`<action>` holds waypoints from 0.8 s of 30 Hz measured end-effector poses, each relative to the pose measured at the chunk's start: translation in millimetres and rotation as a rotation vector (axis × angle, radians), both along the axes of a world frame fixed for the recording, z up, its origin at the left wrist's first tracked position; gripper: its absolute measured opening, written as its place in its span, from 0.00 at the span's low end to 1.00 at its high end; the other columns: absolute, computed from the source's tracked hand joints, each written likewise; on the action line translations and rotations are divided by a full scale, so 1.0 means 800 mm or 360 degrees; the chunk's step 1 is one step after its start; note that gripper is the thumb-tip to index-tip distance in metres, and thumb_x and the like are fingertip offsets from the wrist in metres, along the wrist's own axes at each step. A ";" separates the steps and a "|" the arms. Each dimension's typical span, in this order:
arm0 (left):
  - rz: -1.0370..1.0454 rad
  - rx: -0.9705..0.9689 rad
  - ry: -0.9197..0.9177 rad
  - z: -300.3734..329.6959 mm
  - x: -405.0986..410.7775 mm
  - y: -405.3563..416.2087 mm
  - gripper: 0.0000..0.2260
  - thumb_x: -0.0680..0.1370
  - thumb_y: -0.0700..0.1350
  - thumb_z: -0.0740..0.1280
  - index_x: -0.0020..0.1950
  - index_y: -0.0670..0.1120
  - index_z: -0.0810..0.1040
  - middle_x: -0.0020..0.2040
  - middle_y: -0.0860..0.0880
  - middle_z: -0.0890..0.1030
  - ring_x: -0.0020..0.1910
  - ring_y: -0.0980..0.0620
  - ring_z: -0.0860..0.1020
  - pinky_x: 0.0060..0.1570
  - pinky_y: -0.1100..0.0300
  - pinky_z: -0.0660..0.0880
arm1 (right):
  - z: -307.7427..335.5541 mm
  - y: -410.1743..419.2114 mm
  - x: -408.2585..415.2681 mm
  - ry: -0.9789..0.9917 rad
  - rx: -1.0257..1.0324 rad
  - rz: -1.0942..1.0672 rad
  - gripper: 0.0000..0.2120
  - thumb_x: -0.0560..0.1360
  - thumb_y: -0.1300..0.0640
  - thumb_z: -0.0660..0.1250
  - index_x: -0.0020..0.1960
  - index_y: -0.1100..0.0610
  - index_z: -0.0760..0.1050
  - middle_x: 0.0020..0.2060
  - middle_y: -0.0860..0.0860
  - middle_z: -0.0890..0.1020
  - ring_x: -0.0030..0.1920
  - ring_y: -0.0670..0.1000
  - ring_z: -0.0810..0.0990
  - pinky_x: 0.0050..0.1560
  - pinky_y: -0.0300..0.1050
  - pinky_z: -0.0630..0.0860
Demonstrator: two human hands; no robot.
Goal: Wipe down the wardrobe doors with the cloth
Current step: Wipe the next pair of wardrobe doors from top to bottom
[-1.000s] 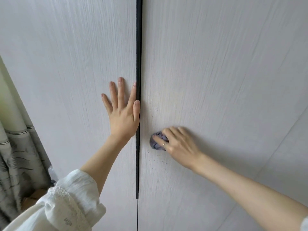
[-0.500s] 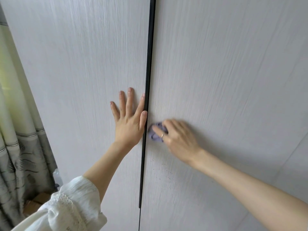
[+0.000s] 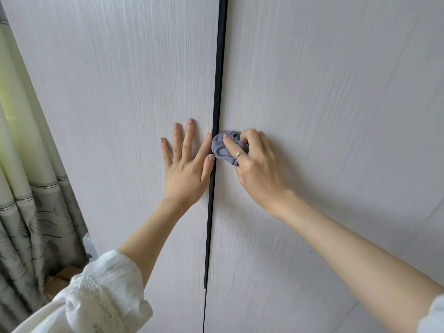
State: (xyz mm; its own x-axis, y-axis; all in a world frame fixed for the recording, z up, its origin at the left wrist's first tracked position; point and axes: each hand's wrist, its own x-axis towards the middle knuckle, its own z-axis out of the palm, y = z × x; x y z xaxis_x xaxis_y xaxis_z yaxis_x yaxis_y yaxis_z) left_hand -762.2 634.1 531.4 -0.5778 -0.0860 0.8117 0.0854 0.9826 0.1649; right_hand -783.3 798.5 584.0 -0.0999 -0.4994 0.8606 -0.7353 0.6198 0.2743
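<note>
- Purple-grey knitted cloth, bunched into a small wad, lies pressed against the pale wood-grain right wardrobe door, just right of the black vertical handle strip that runs between the two doors.
- The right hand grips the cloth: its fingers curl over the top of the wad, one finger lies across its front, and a thin silver ring shows on that finger.
- The left hand lies flat on the pale wood-grain left wardrobe door, fingers straight and spread, holding nothing.
- The left thumb and forefinger reach up to the black strip, so the cloth sits just beside them, across the strip; whether they touch it cannot be told.
- The cloth lies between the two hands, level with the left fingers.
- Small dark specks dot the right door below the right wrist.
- A white gathered sleeve covers the left forearm near the elbow.
- Grey and cream patterned curtains hang at the left edge, beside the left door.
</note>
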 end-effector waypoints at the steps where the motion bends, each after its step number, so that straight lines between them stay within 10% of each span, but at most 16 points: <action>1: -0.0002 -0.0016 -0.0021 -0.005 0.002 -0.002 0.23 0.82 0.57 0.40 0.77 0.55 0.48 0.78 0.44 0.47 0.76 0.40 0.42 0.71 0.36 0.41 | -0.013 0.002 0.000 -0.0012 0.0016 0.0006 0.21 0.70 0.64 0.55 0.59 0.64 0.78 0.46 0.57 0.69 0.39 0.60 0.75 0.33 0.52 0.76; 19: 0.0010 -0.0019 -0.0309 -0.107 0.023 -0.004 0.22 0.82 0.56 0.41 0.77 0.57 0.48 0.77 0.48 0.39 0.76 0.39 0.39 0.70 0.32 0.43 | -0.217 0.015 0.024 -0.0112 0.0511 -0.0178 0.17 0.72 0.67 0.57 0.49 0.57 0.83 0.39 0.52 0.61 0.31 0.52 0.71 0.34 0.43 0.62; 24: 0.0018 0.0022 -0.0286 -0.113 0.016 0.000 0.23 0.82 0.58 0.40 0.77 0.55 0.49 0.77 0.43 0.44 0.75 0.35 0.43 0.68 0.29 0.45 | -0.184 0.025 0.020 -0.0052 0.0367 -0.0105 0.11 0.74 0.65 0.63 0.52 0.58 0.82 0.36 0.53 0.73 0.33 0.54 0.74 0.36 0.46 0.62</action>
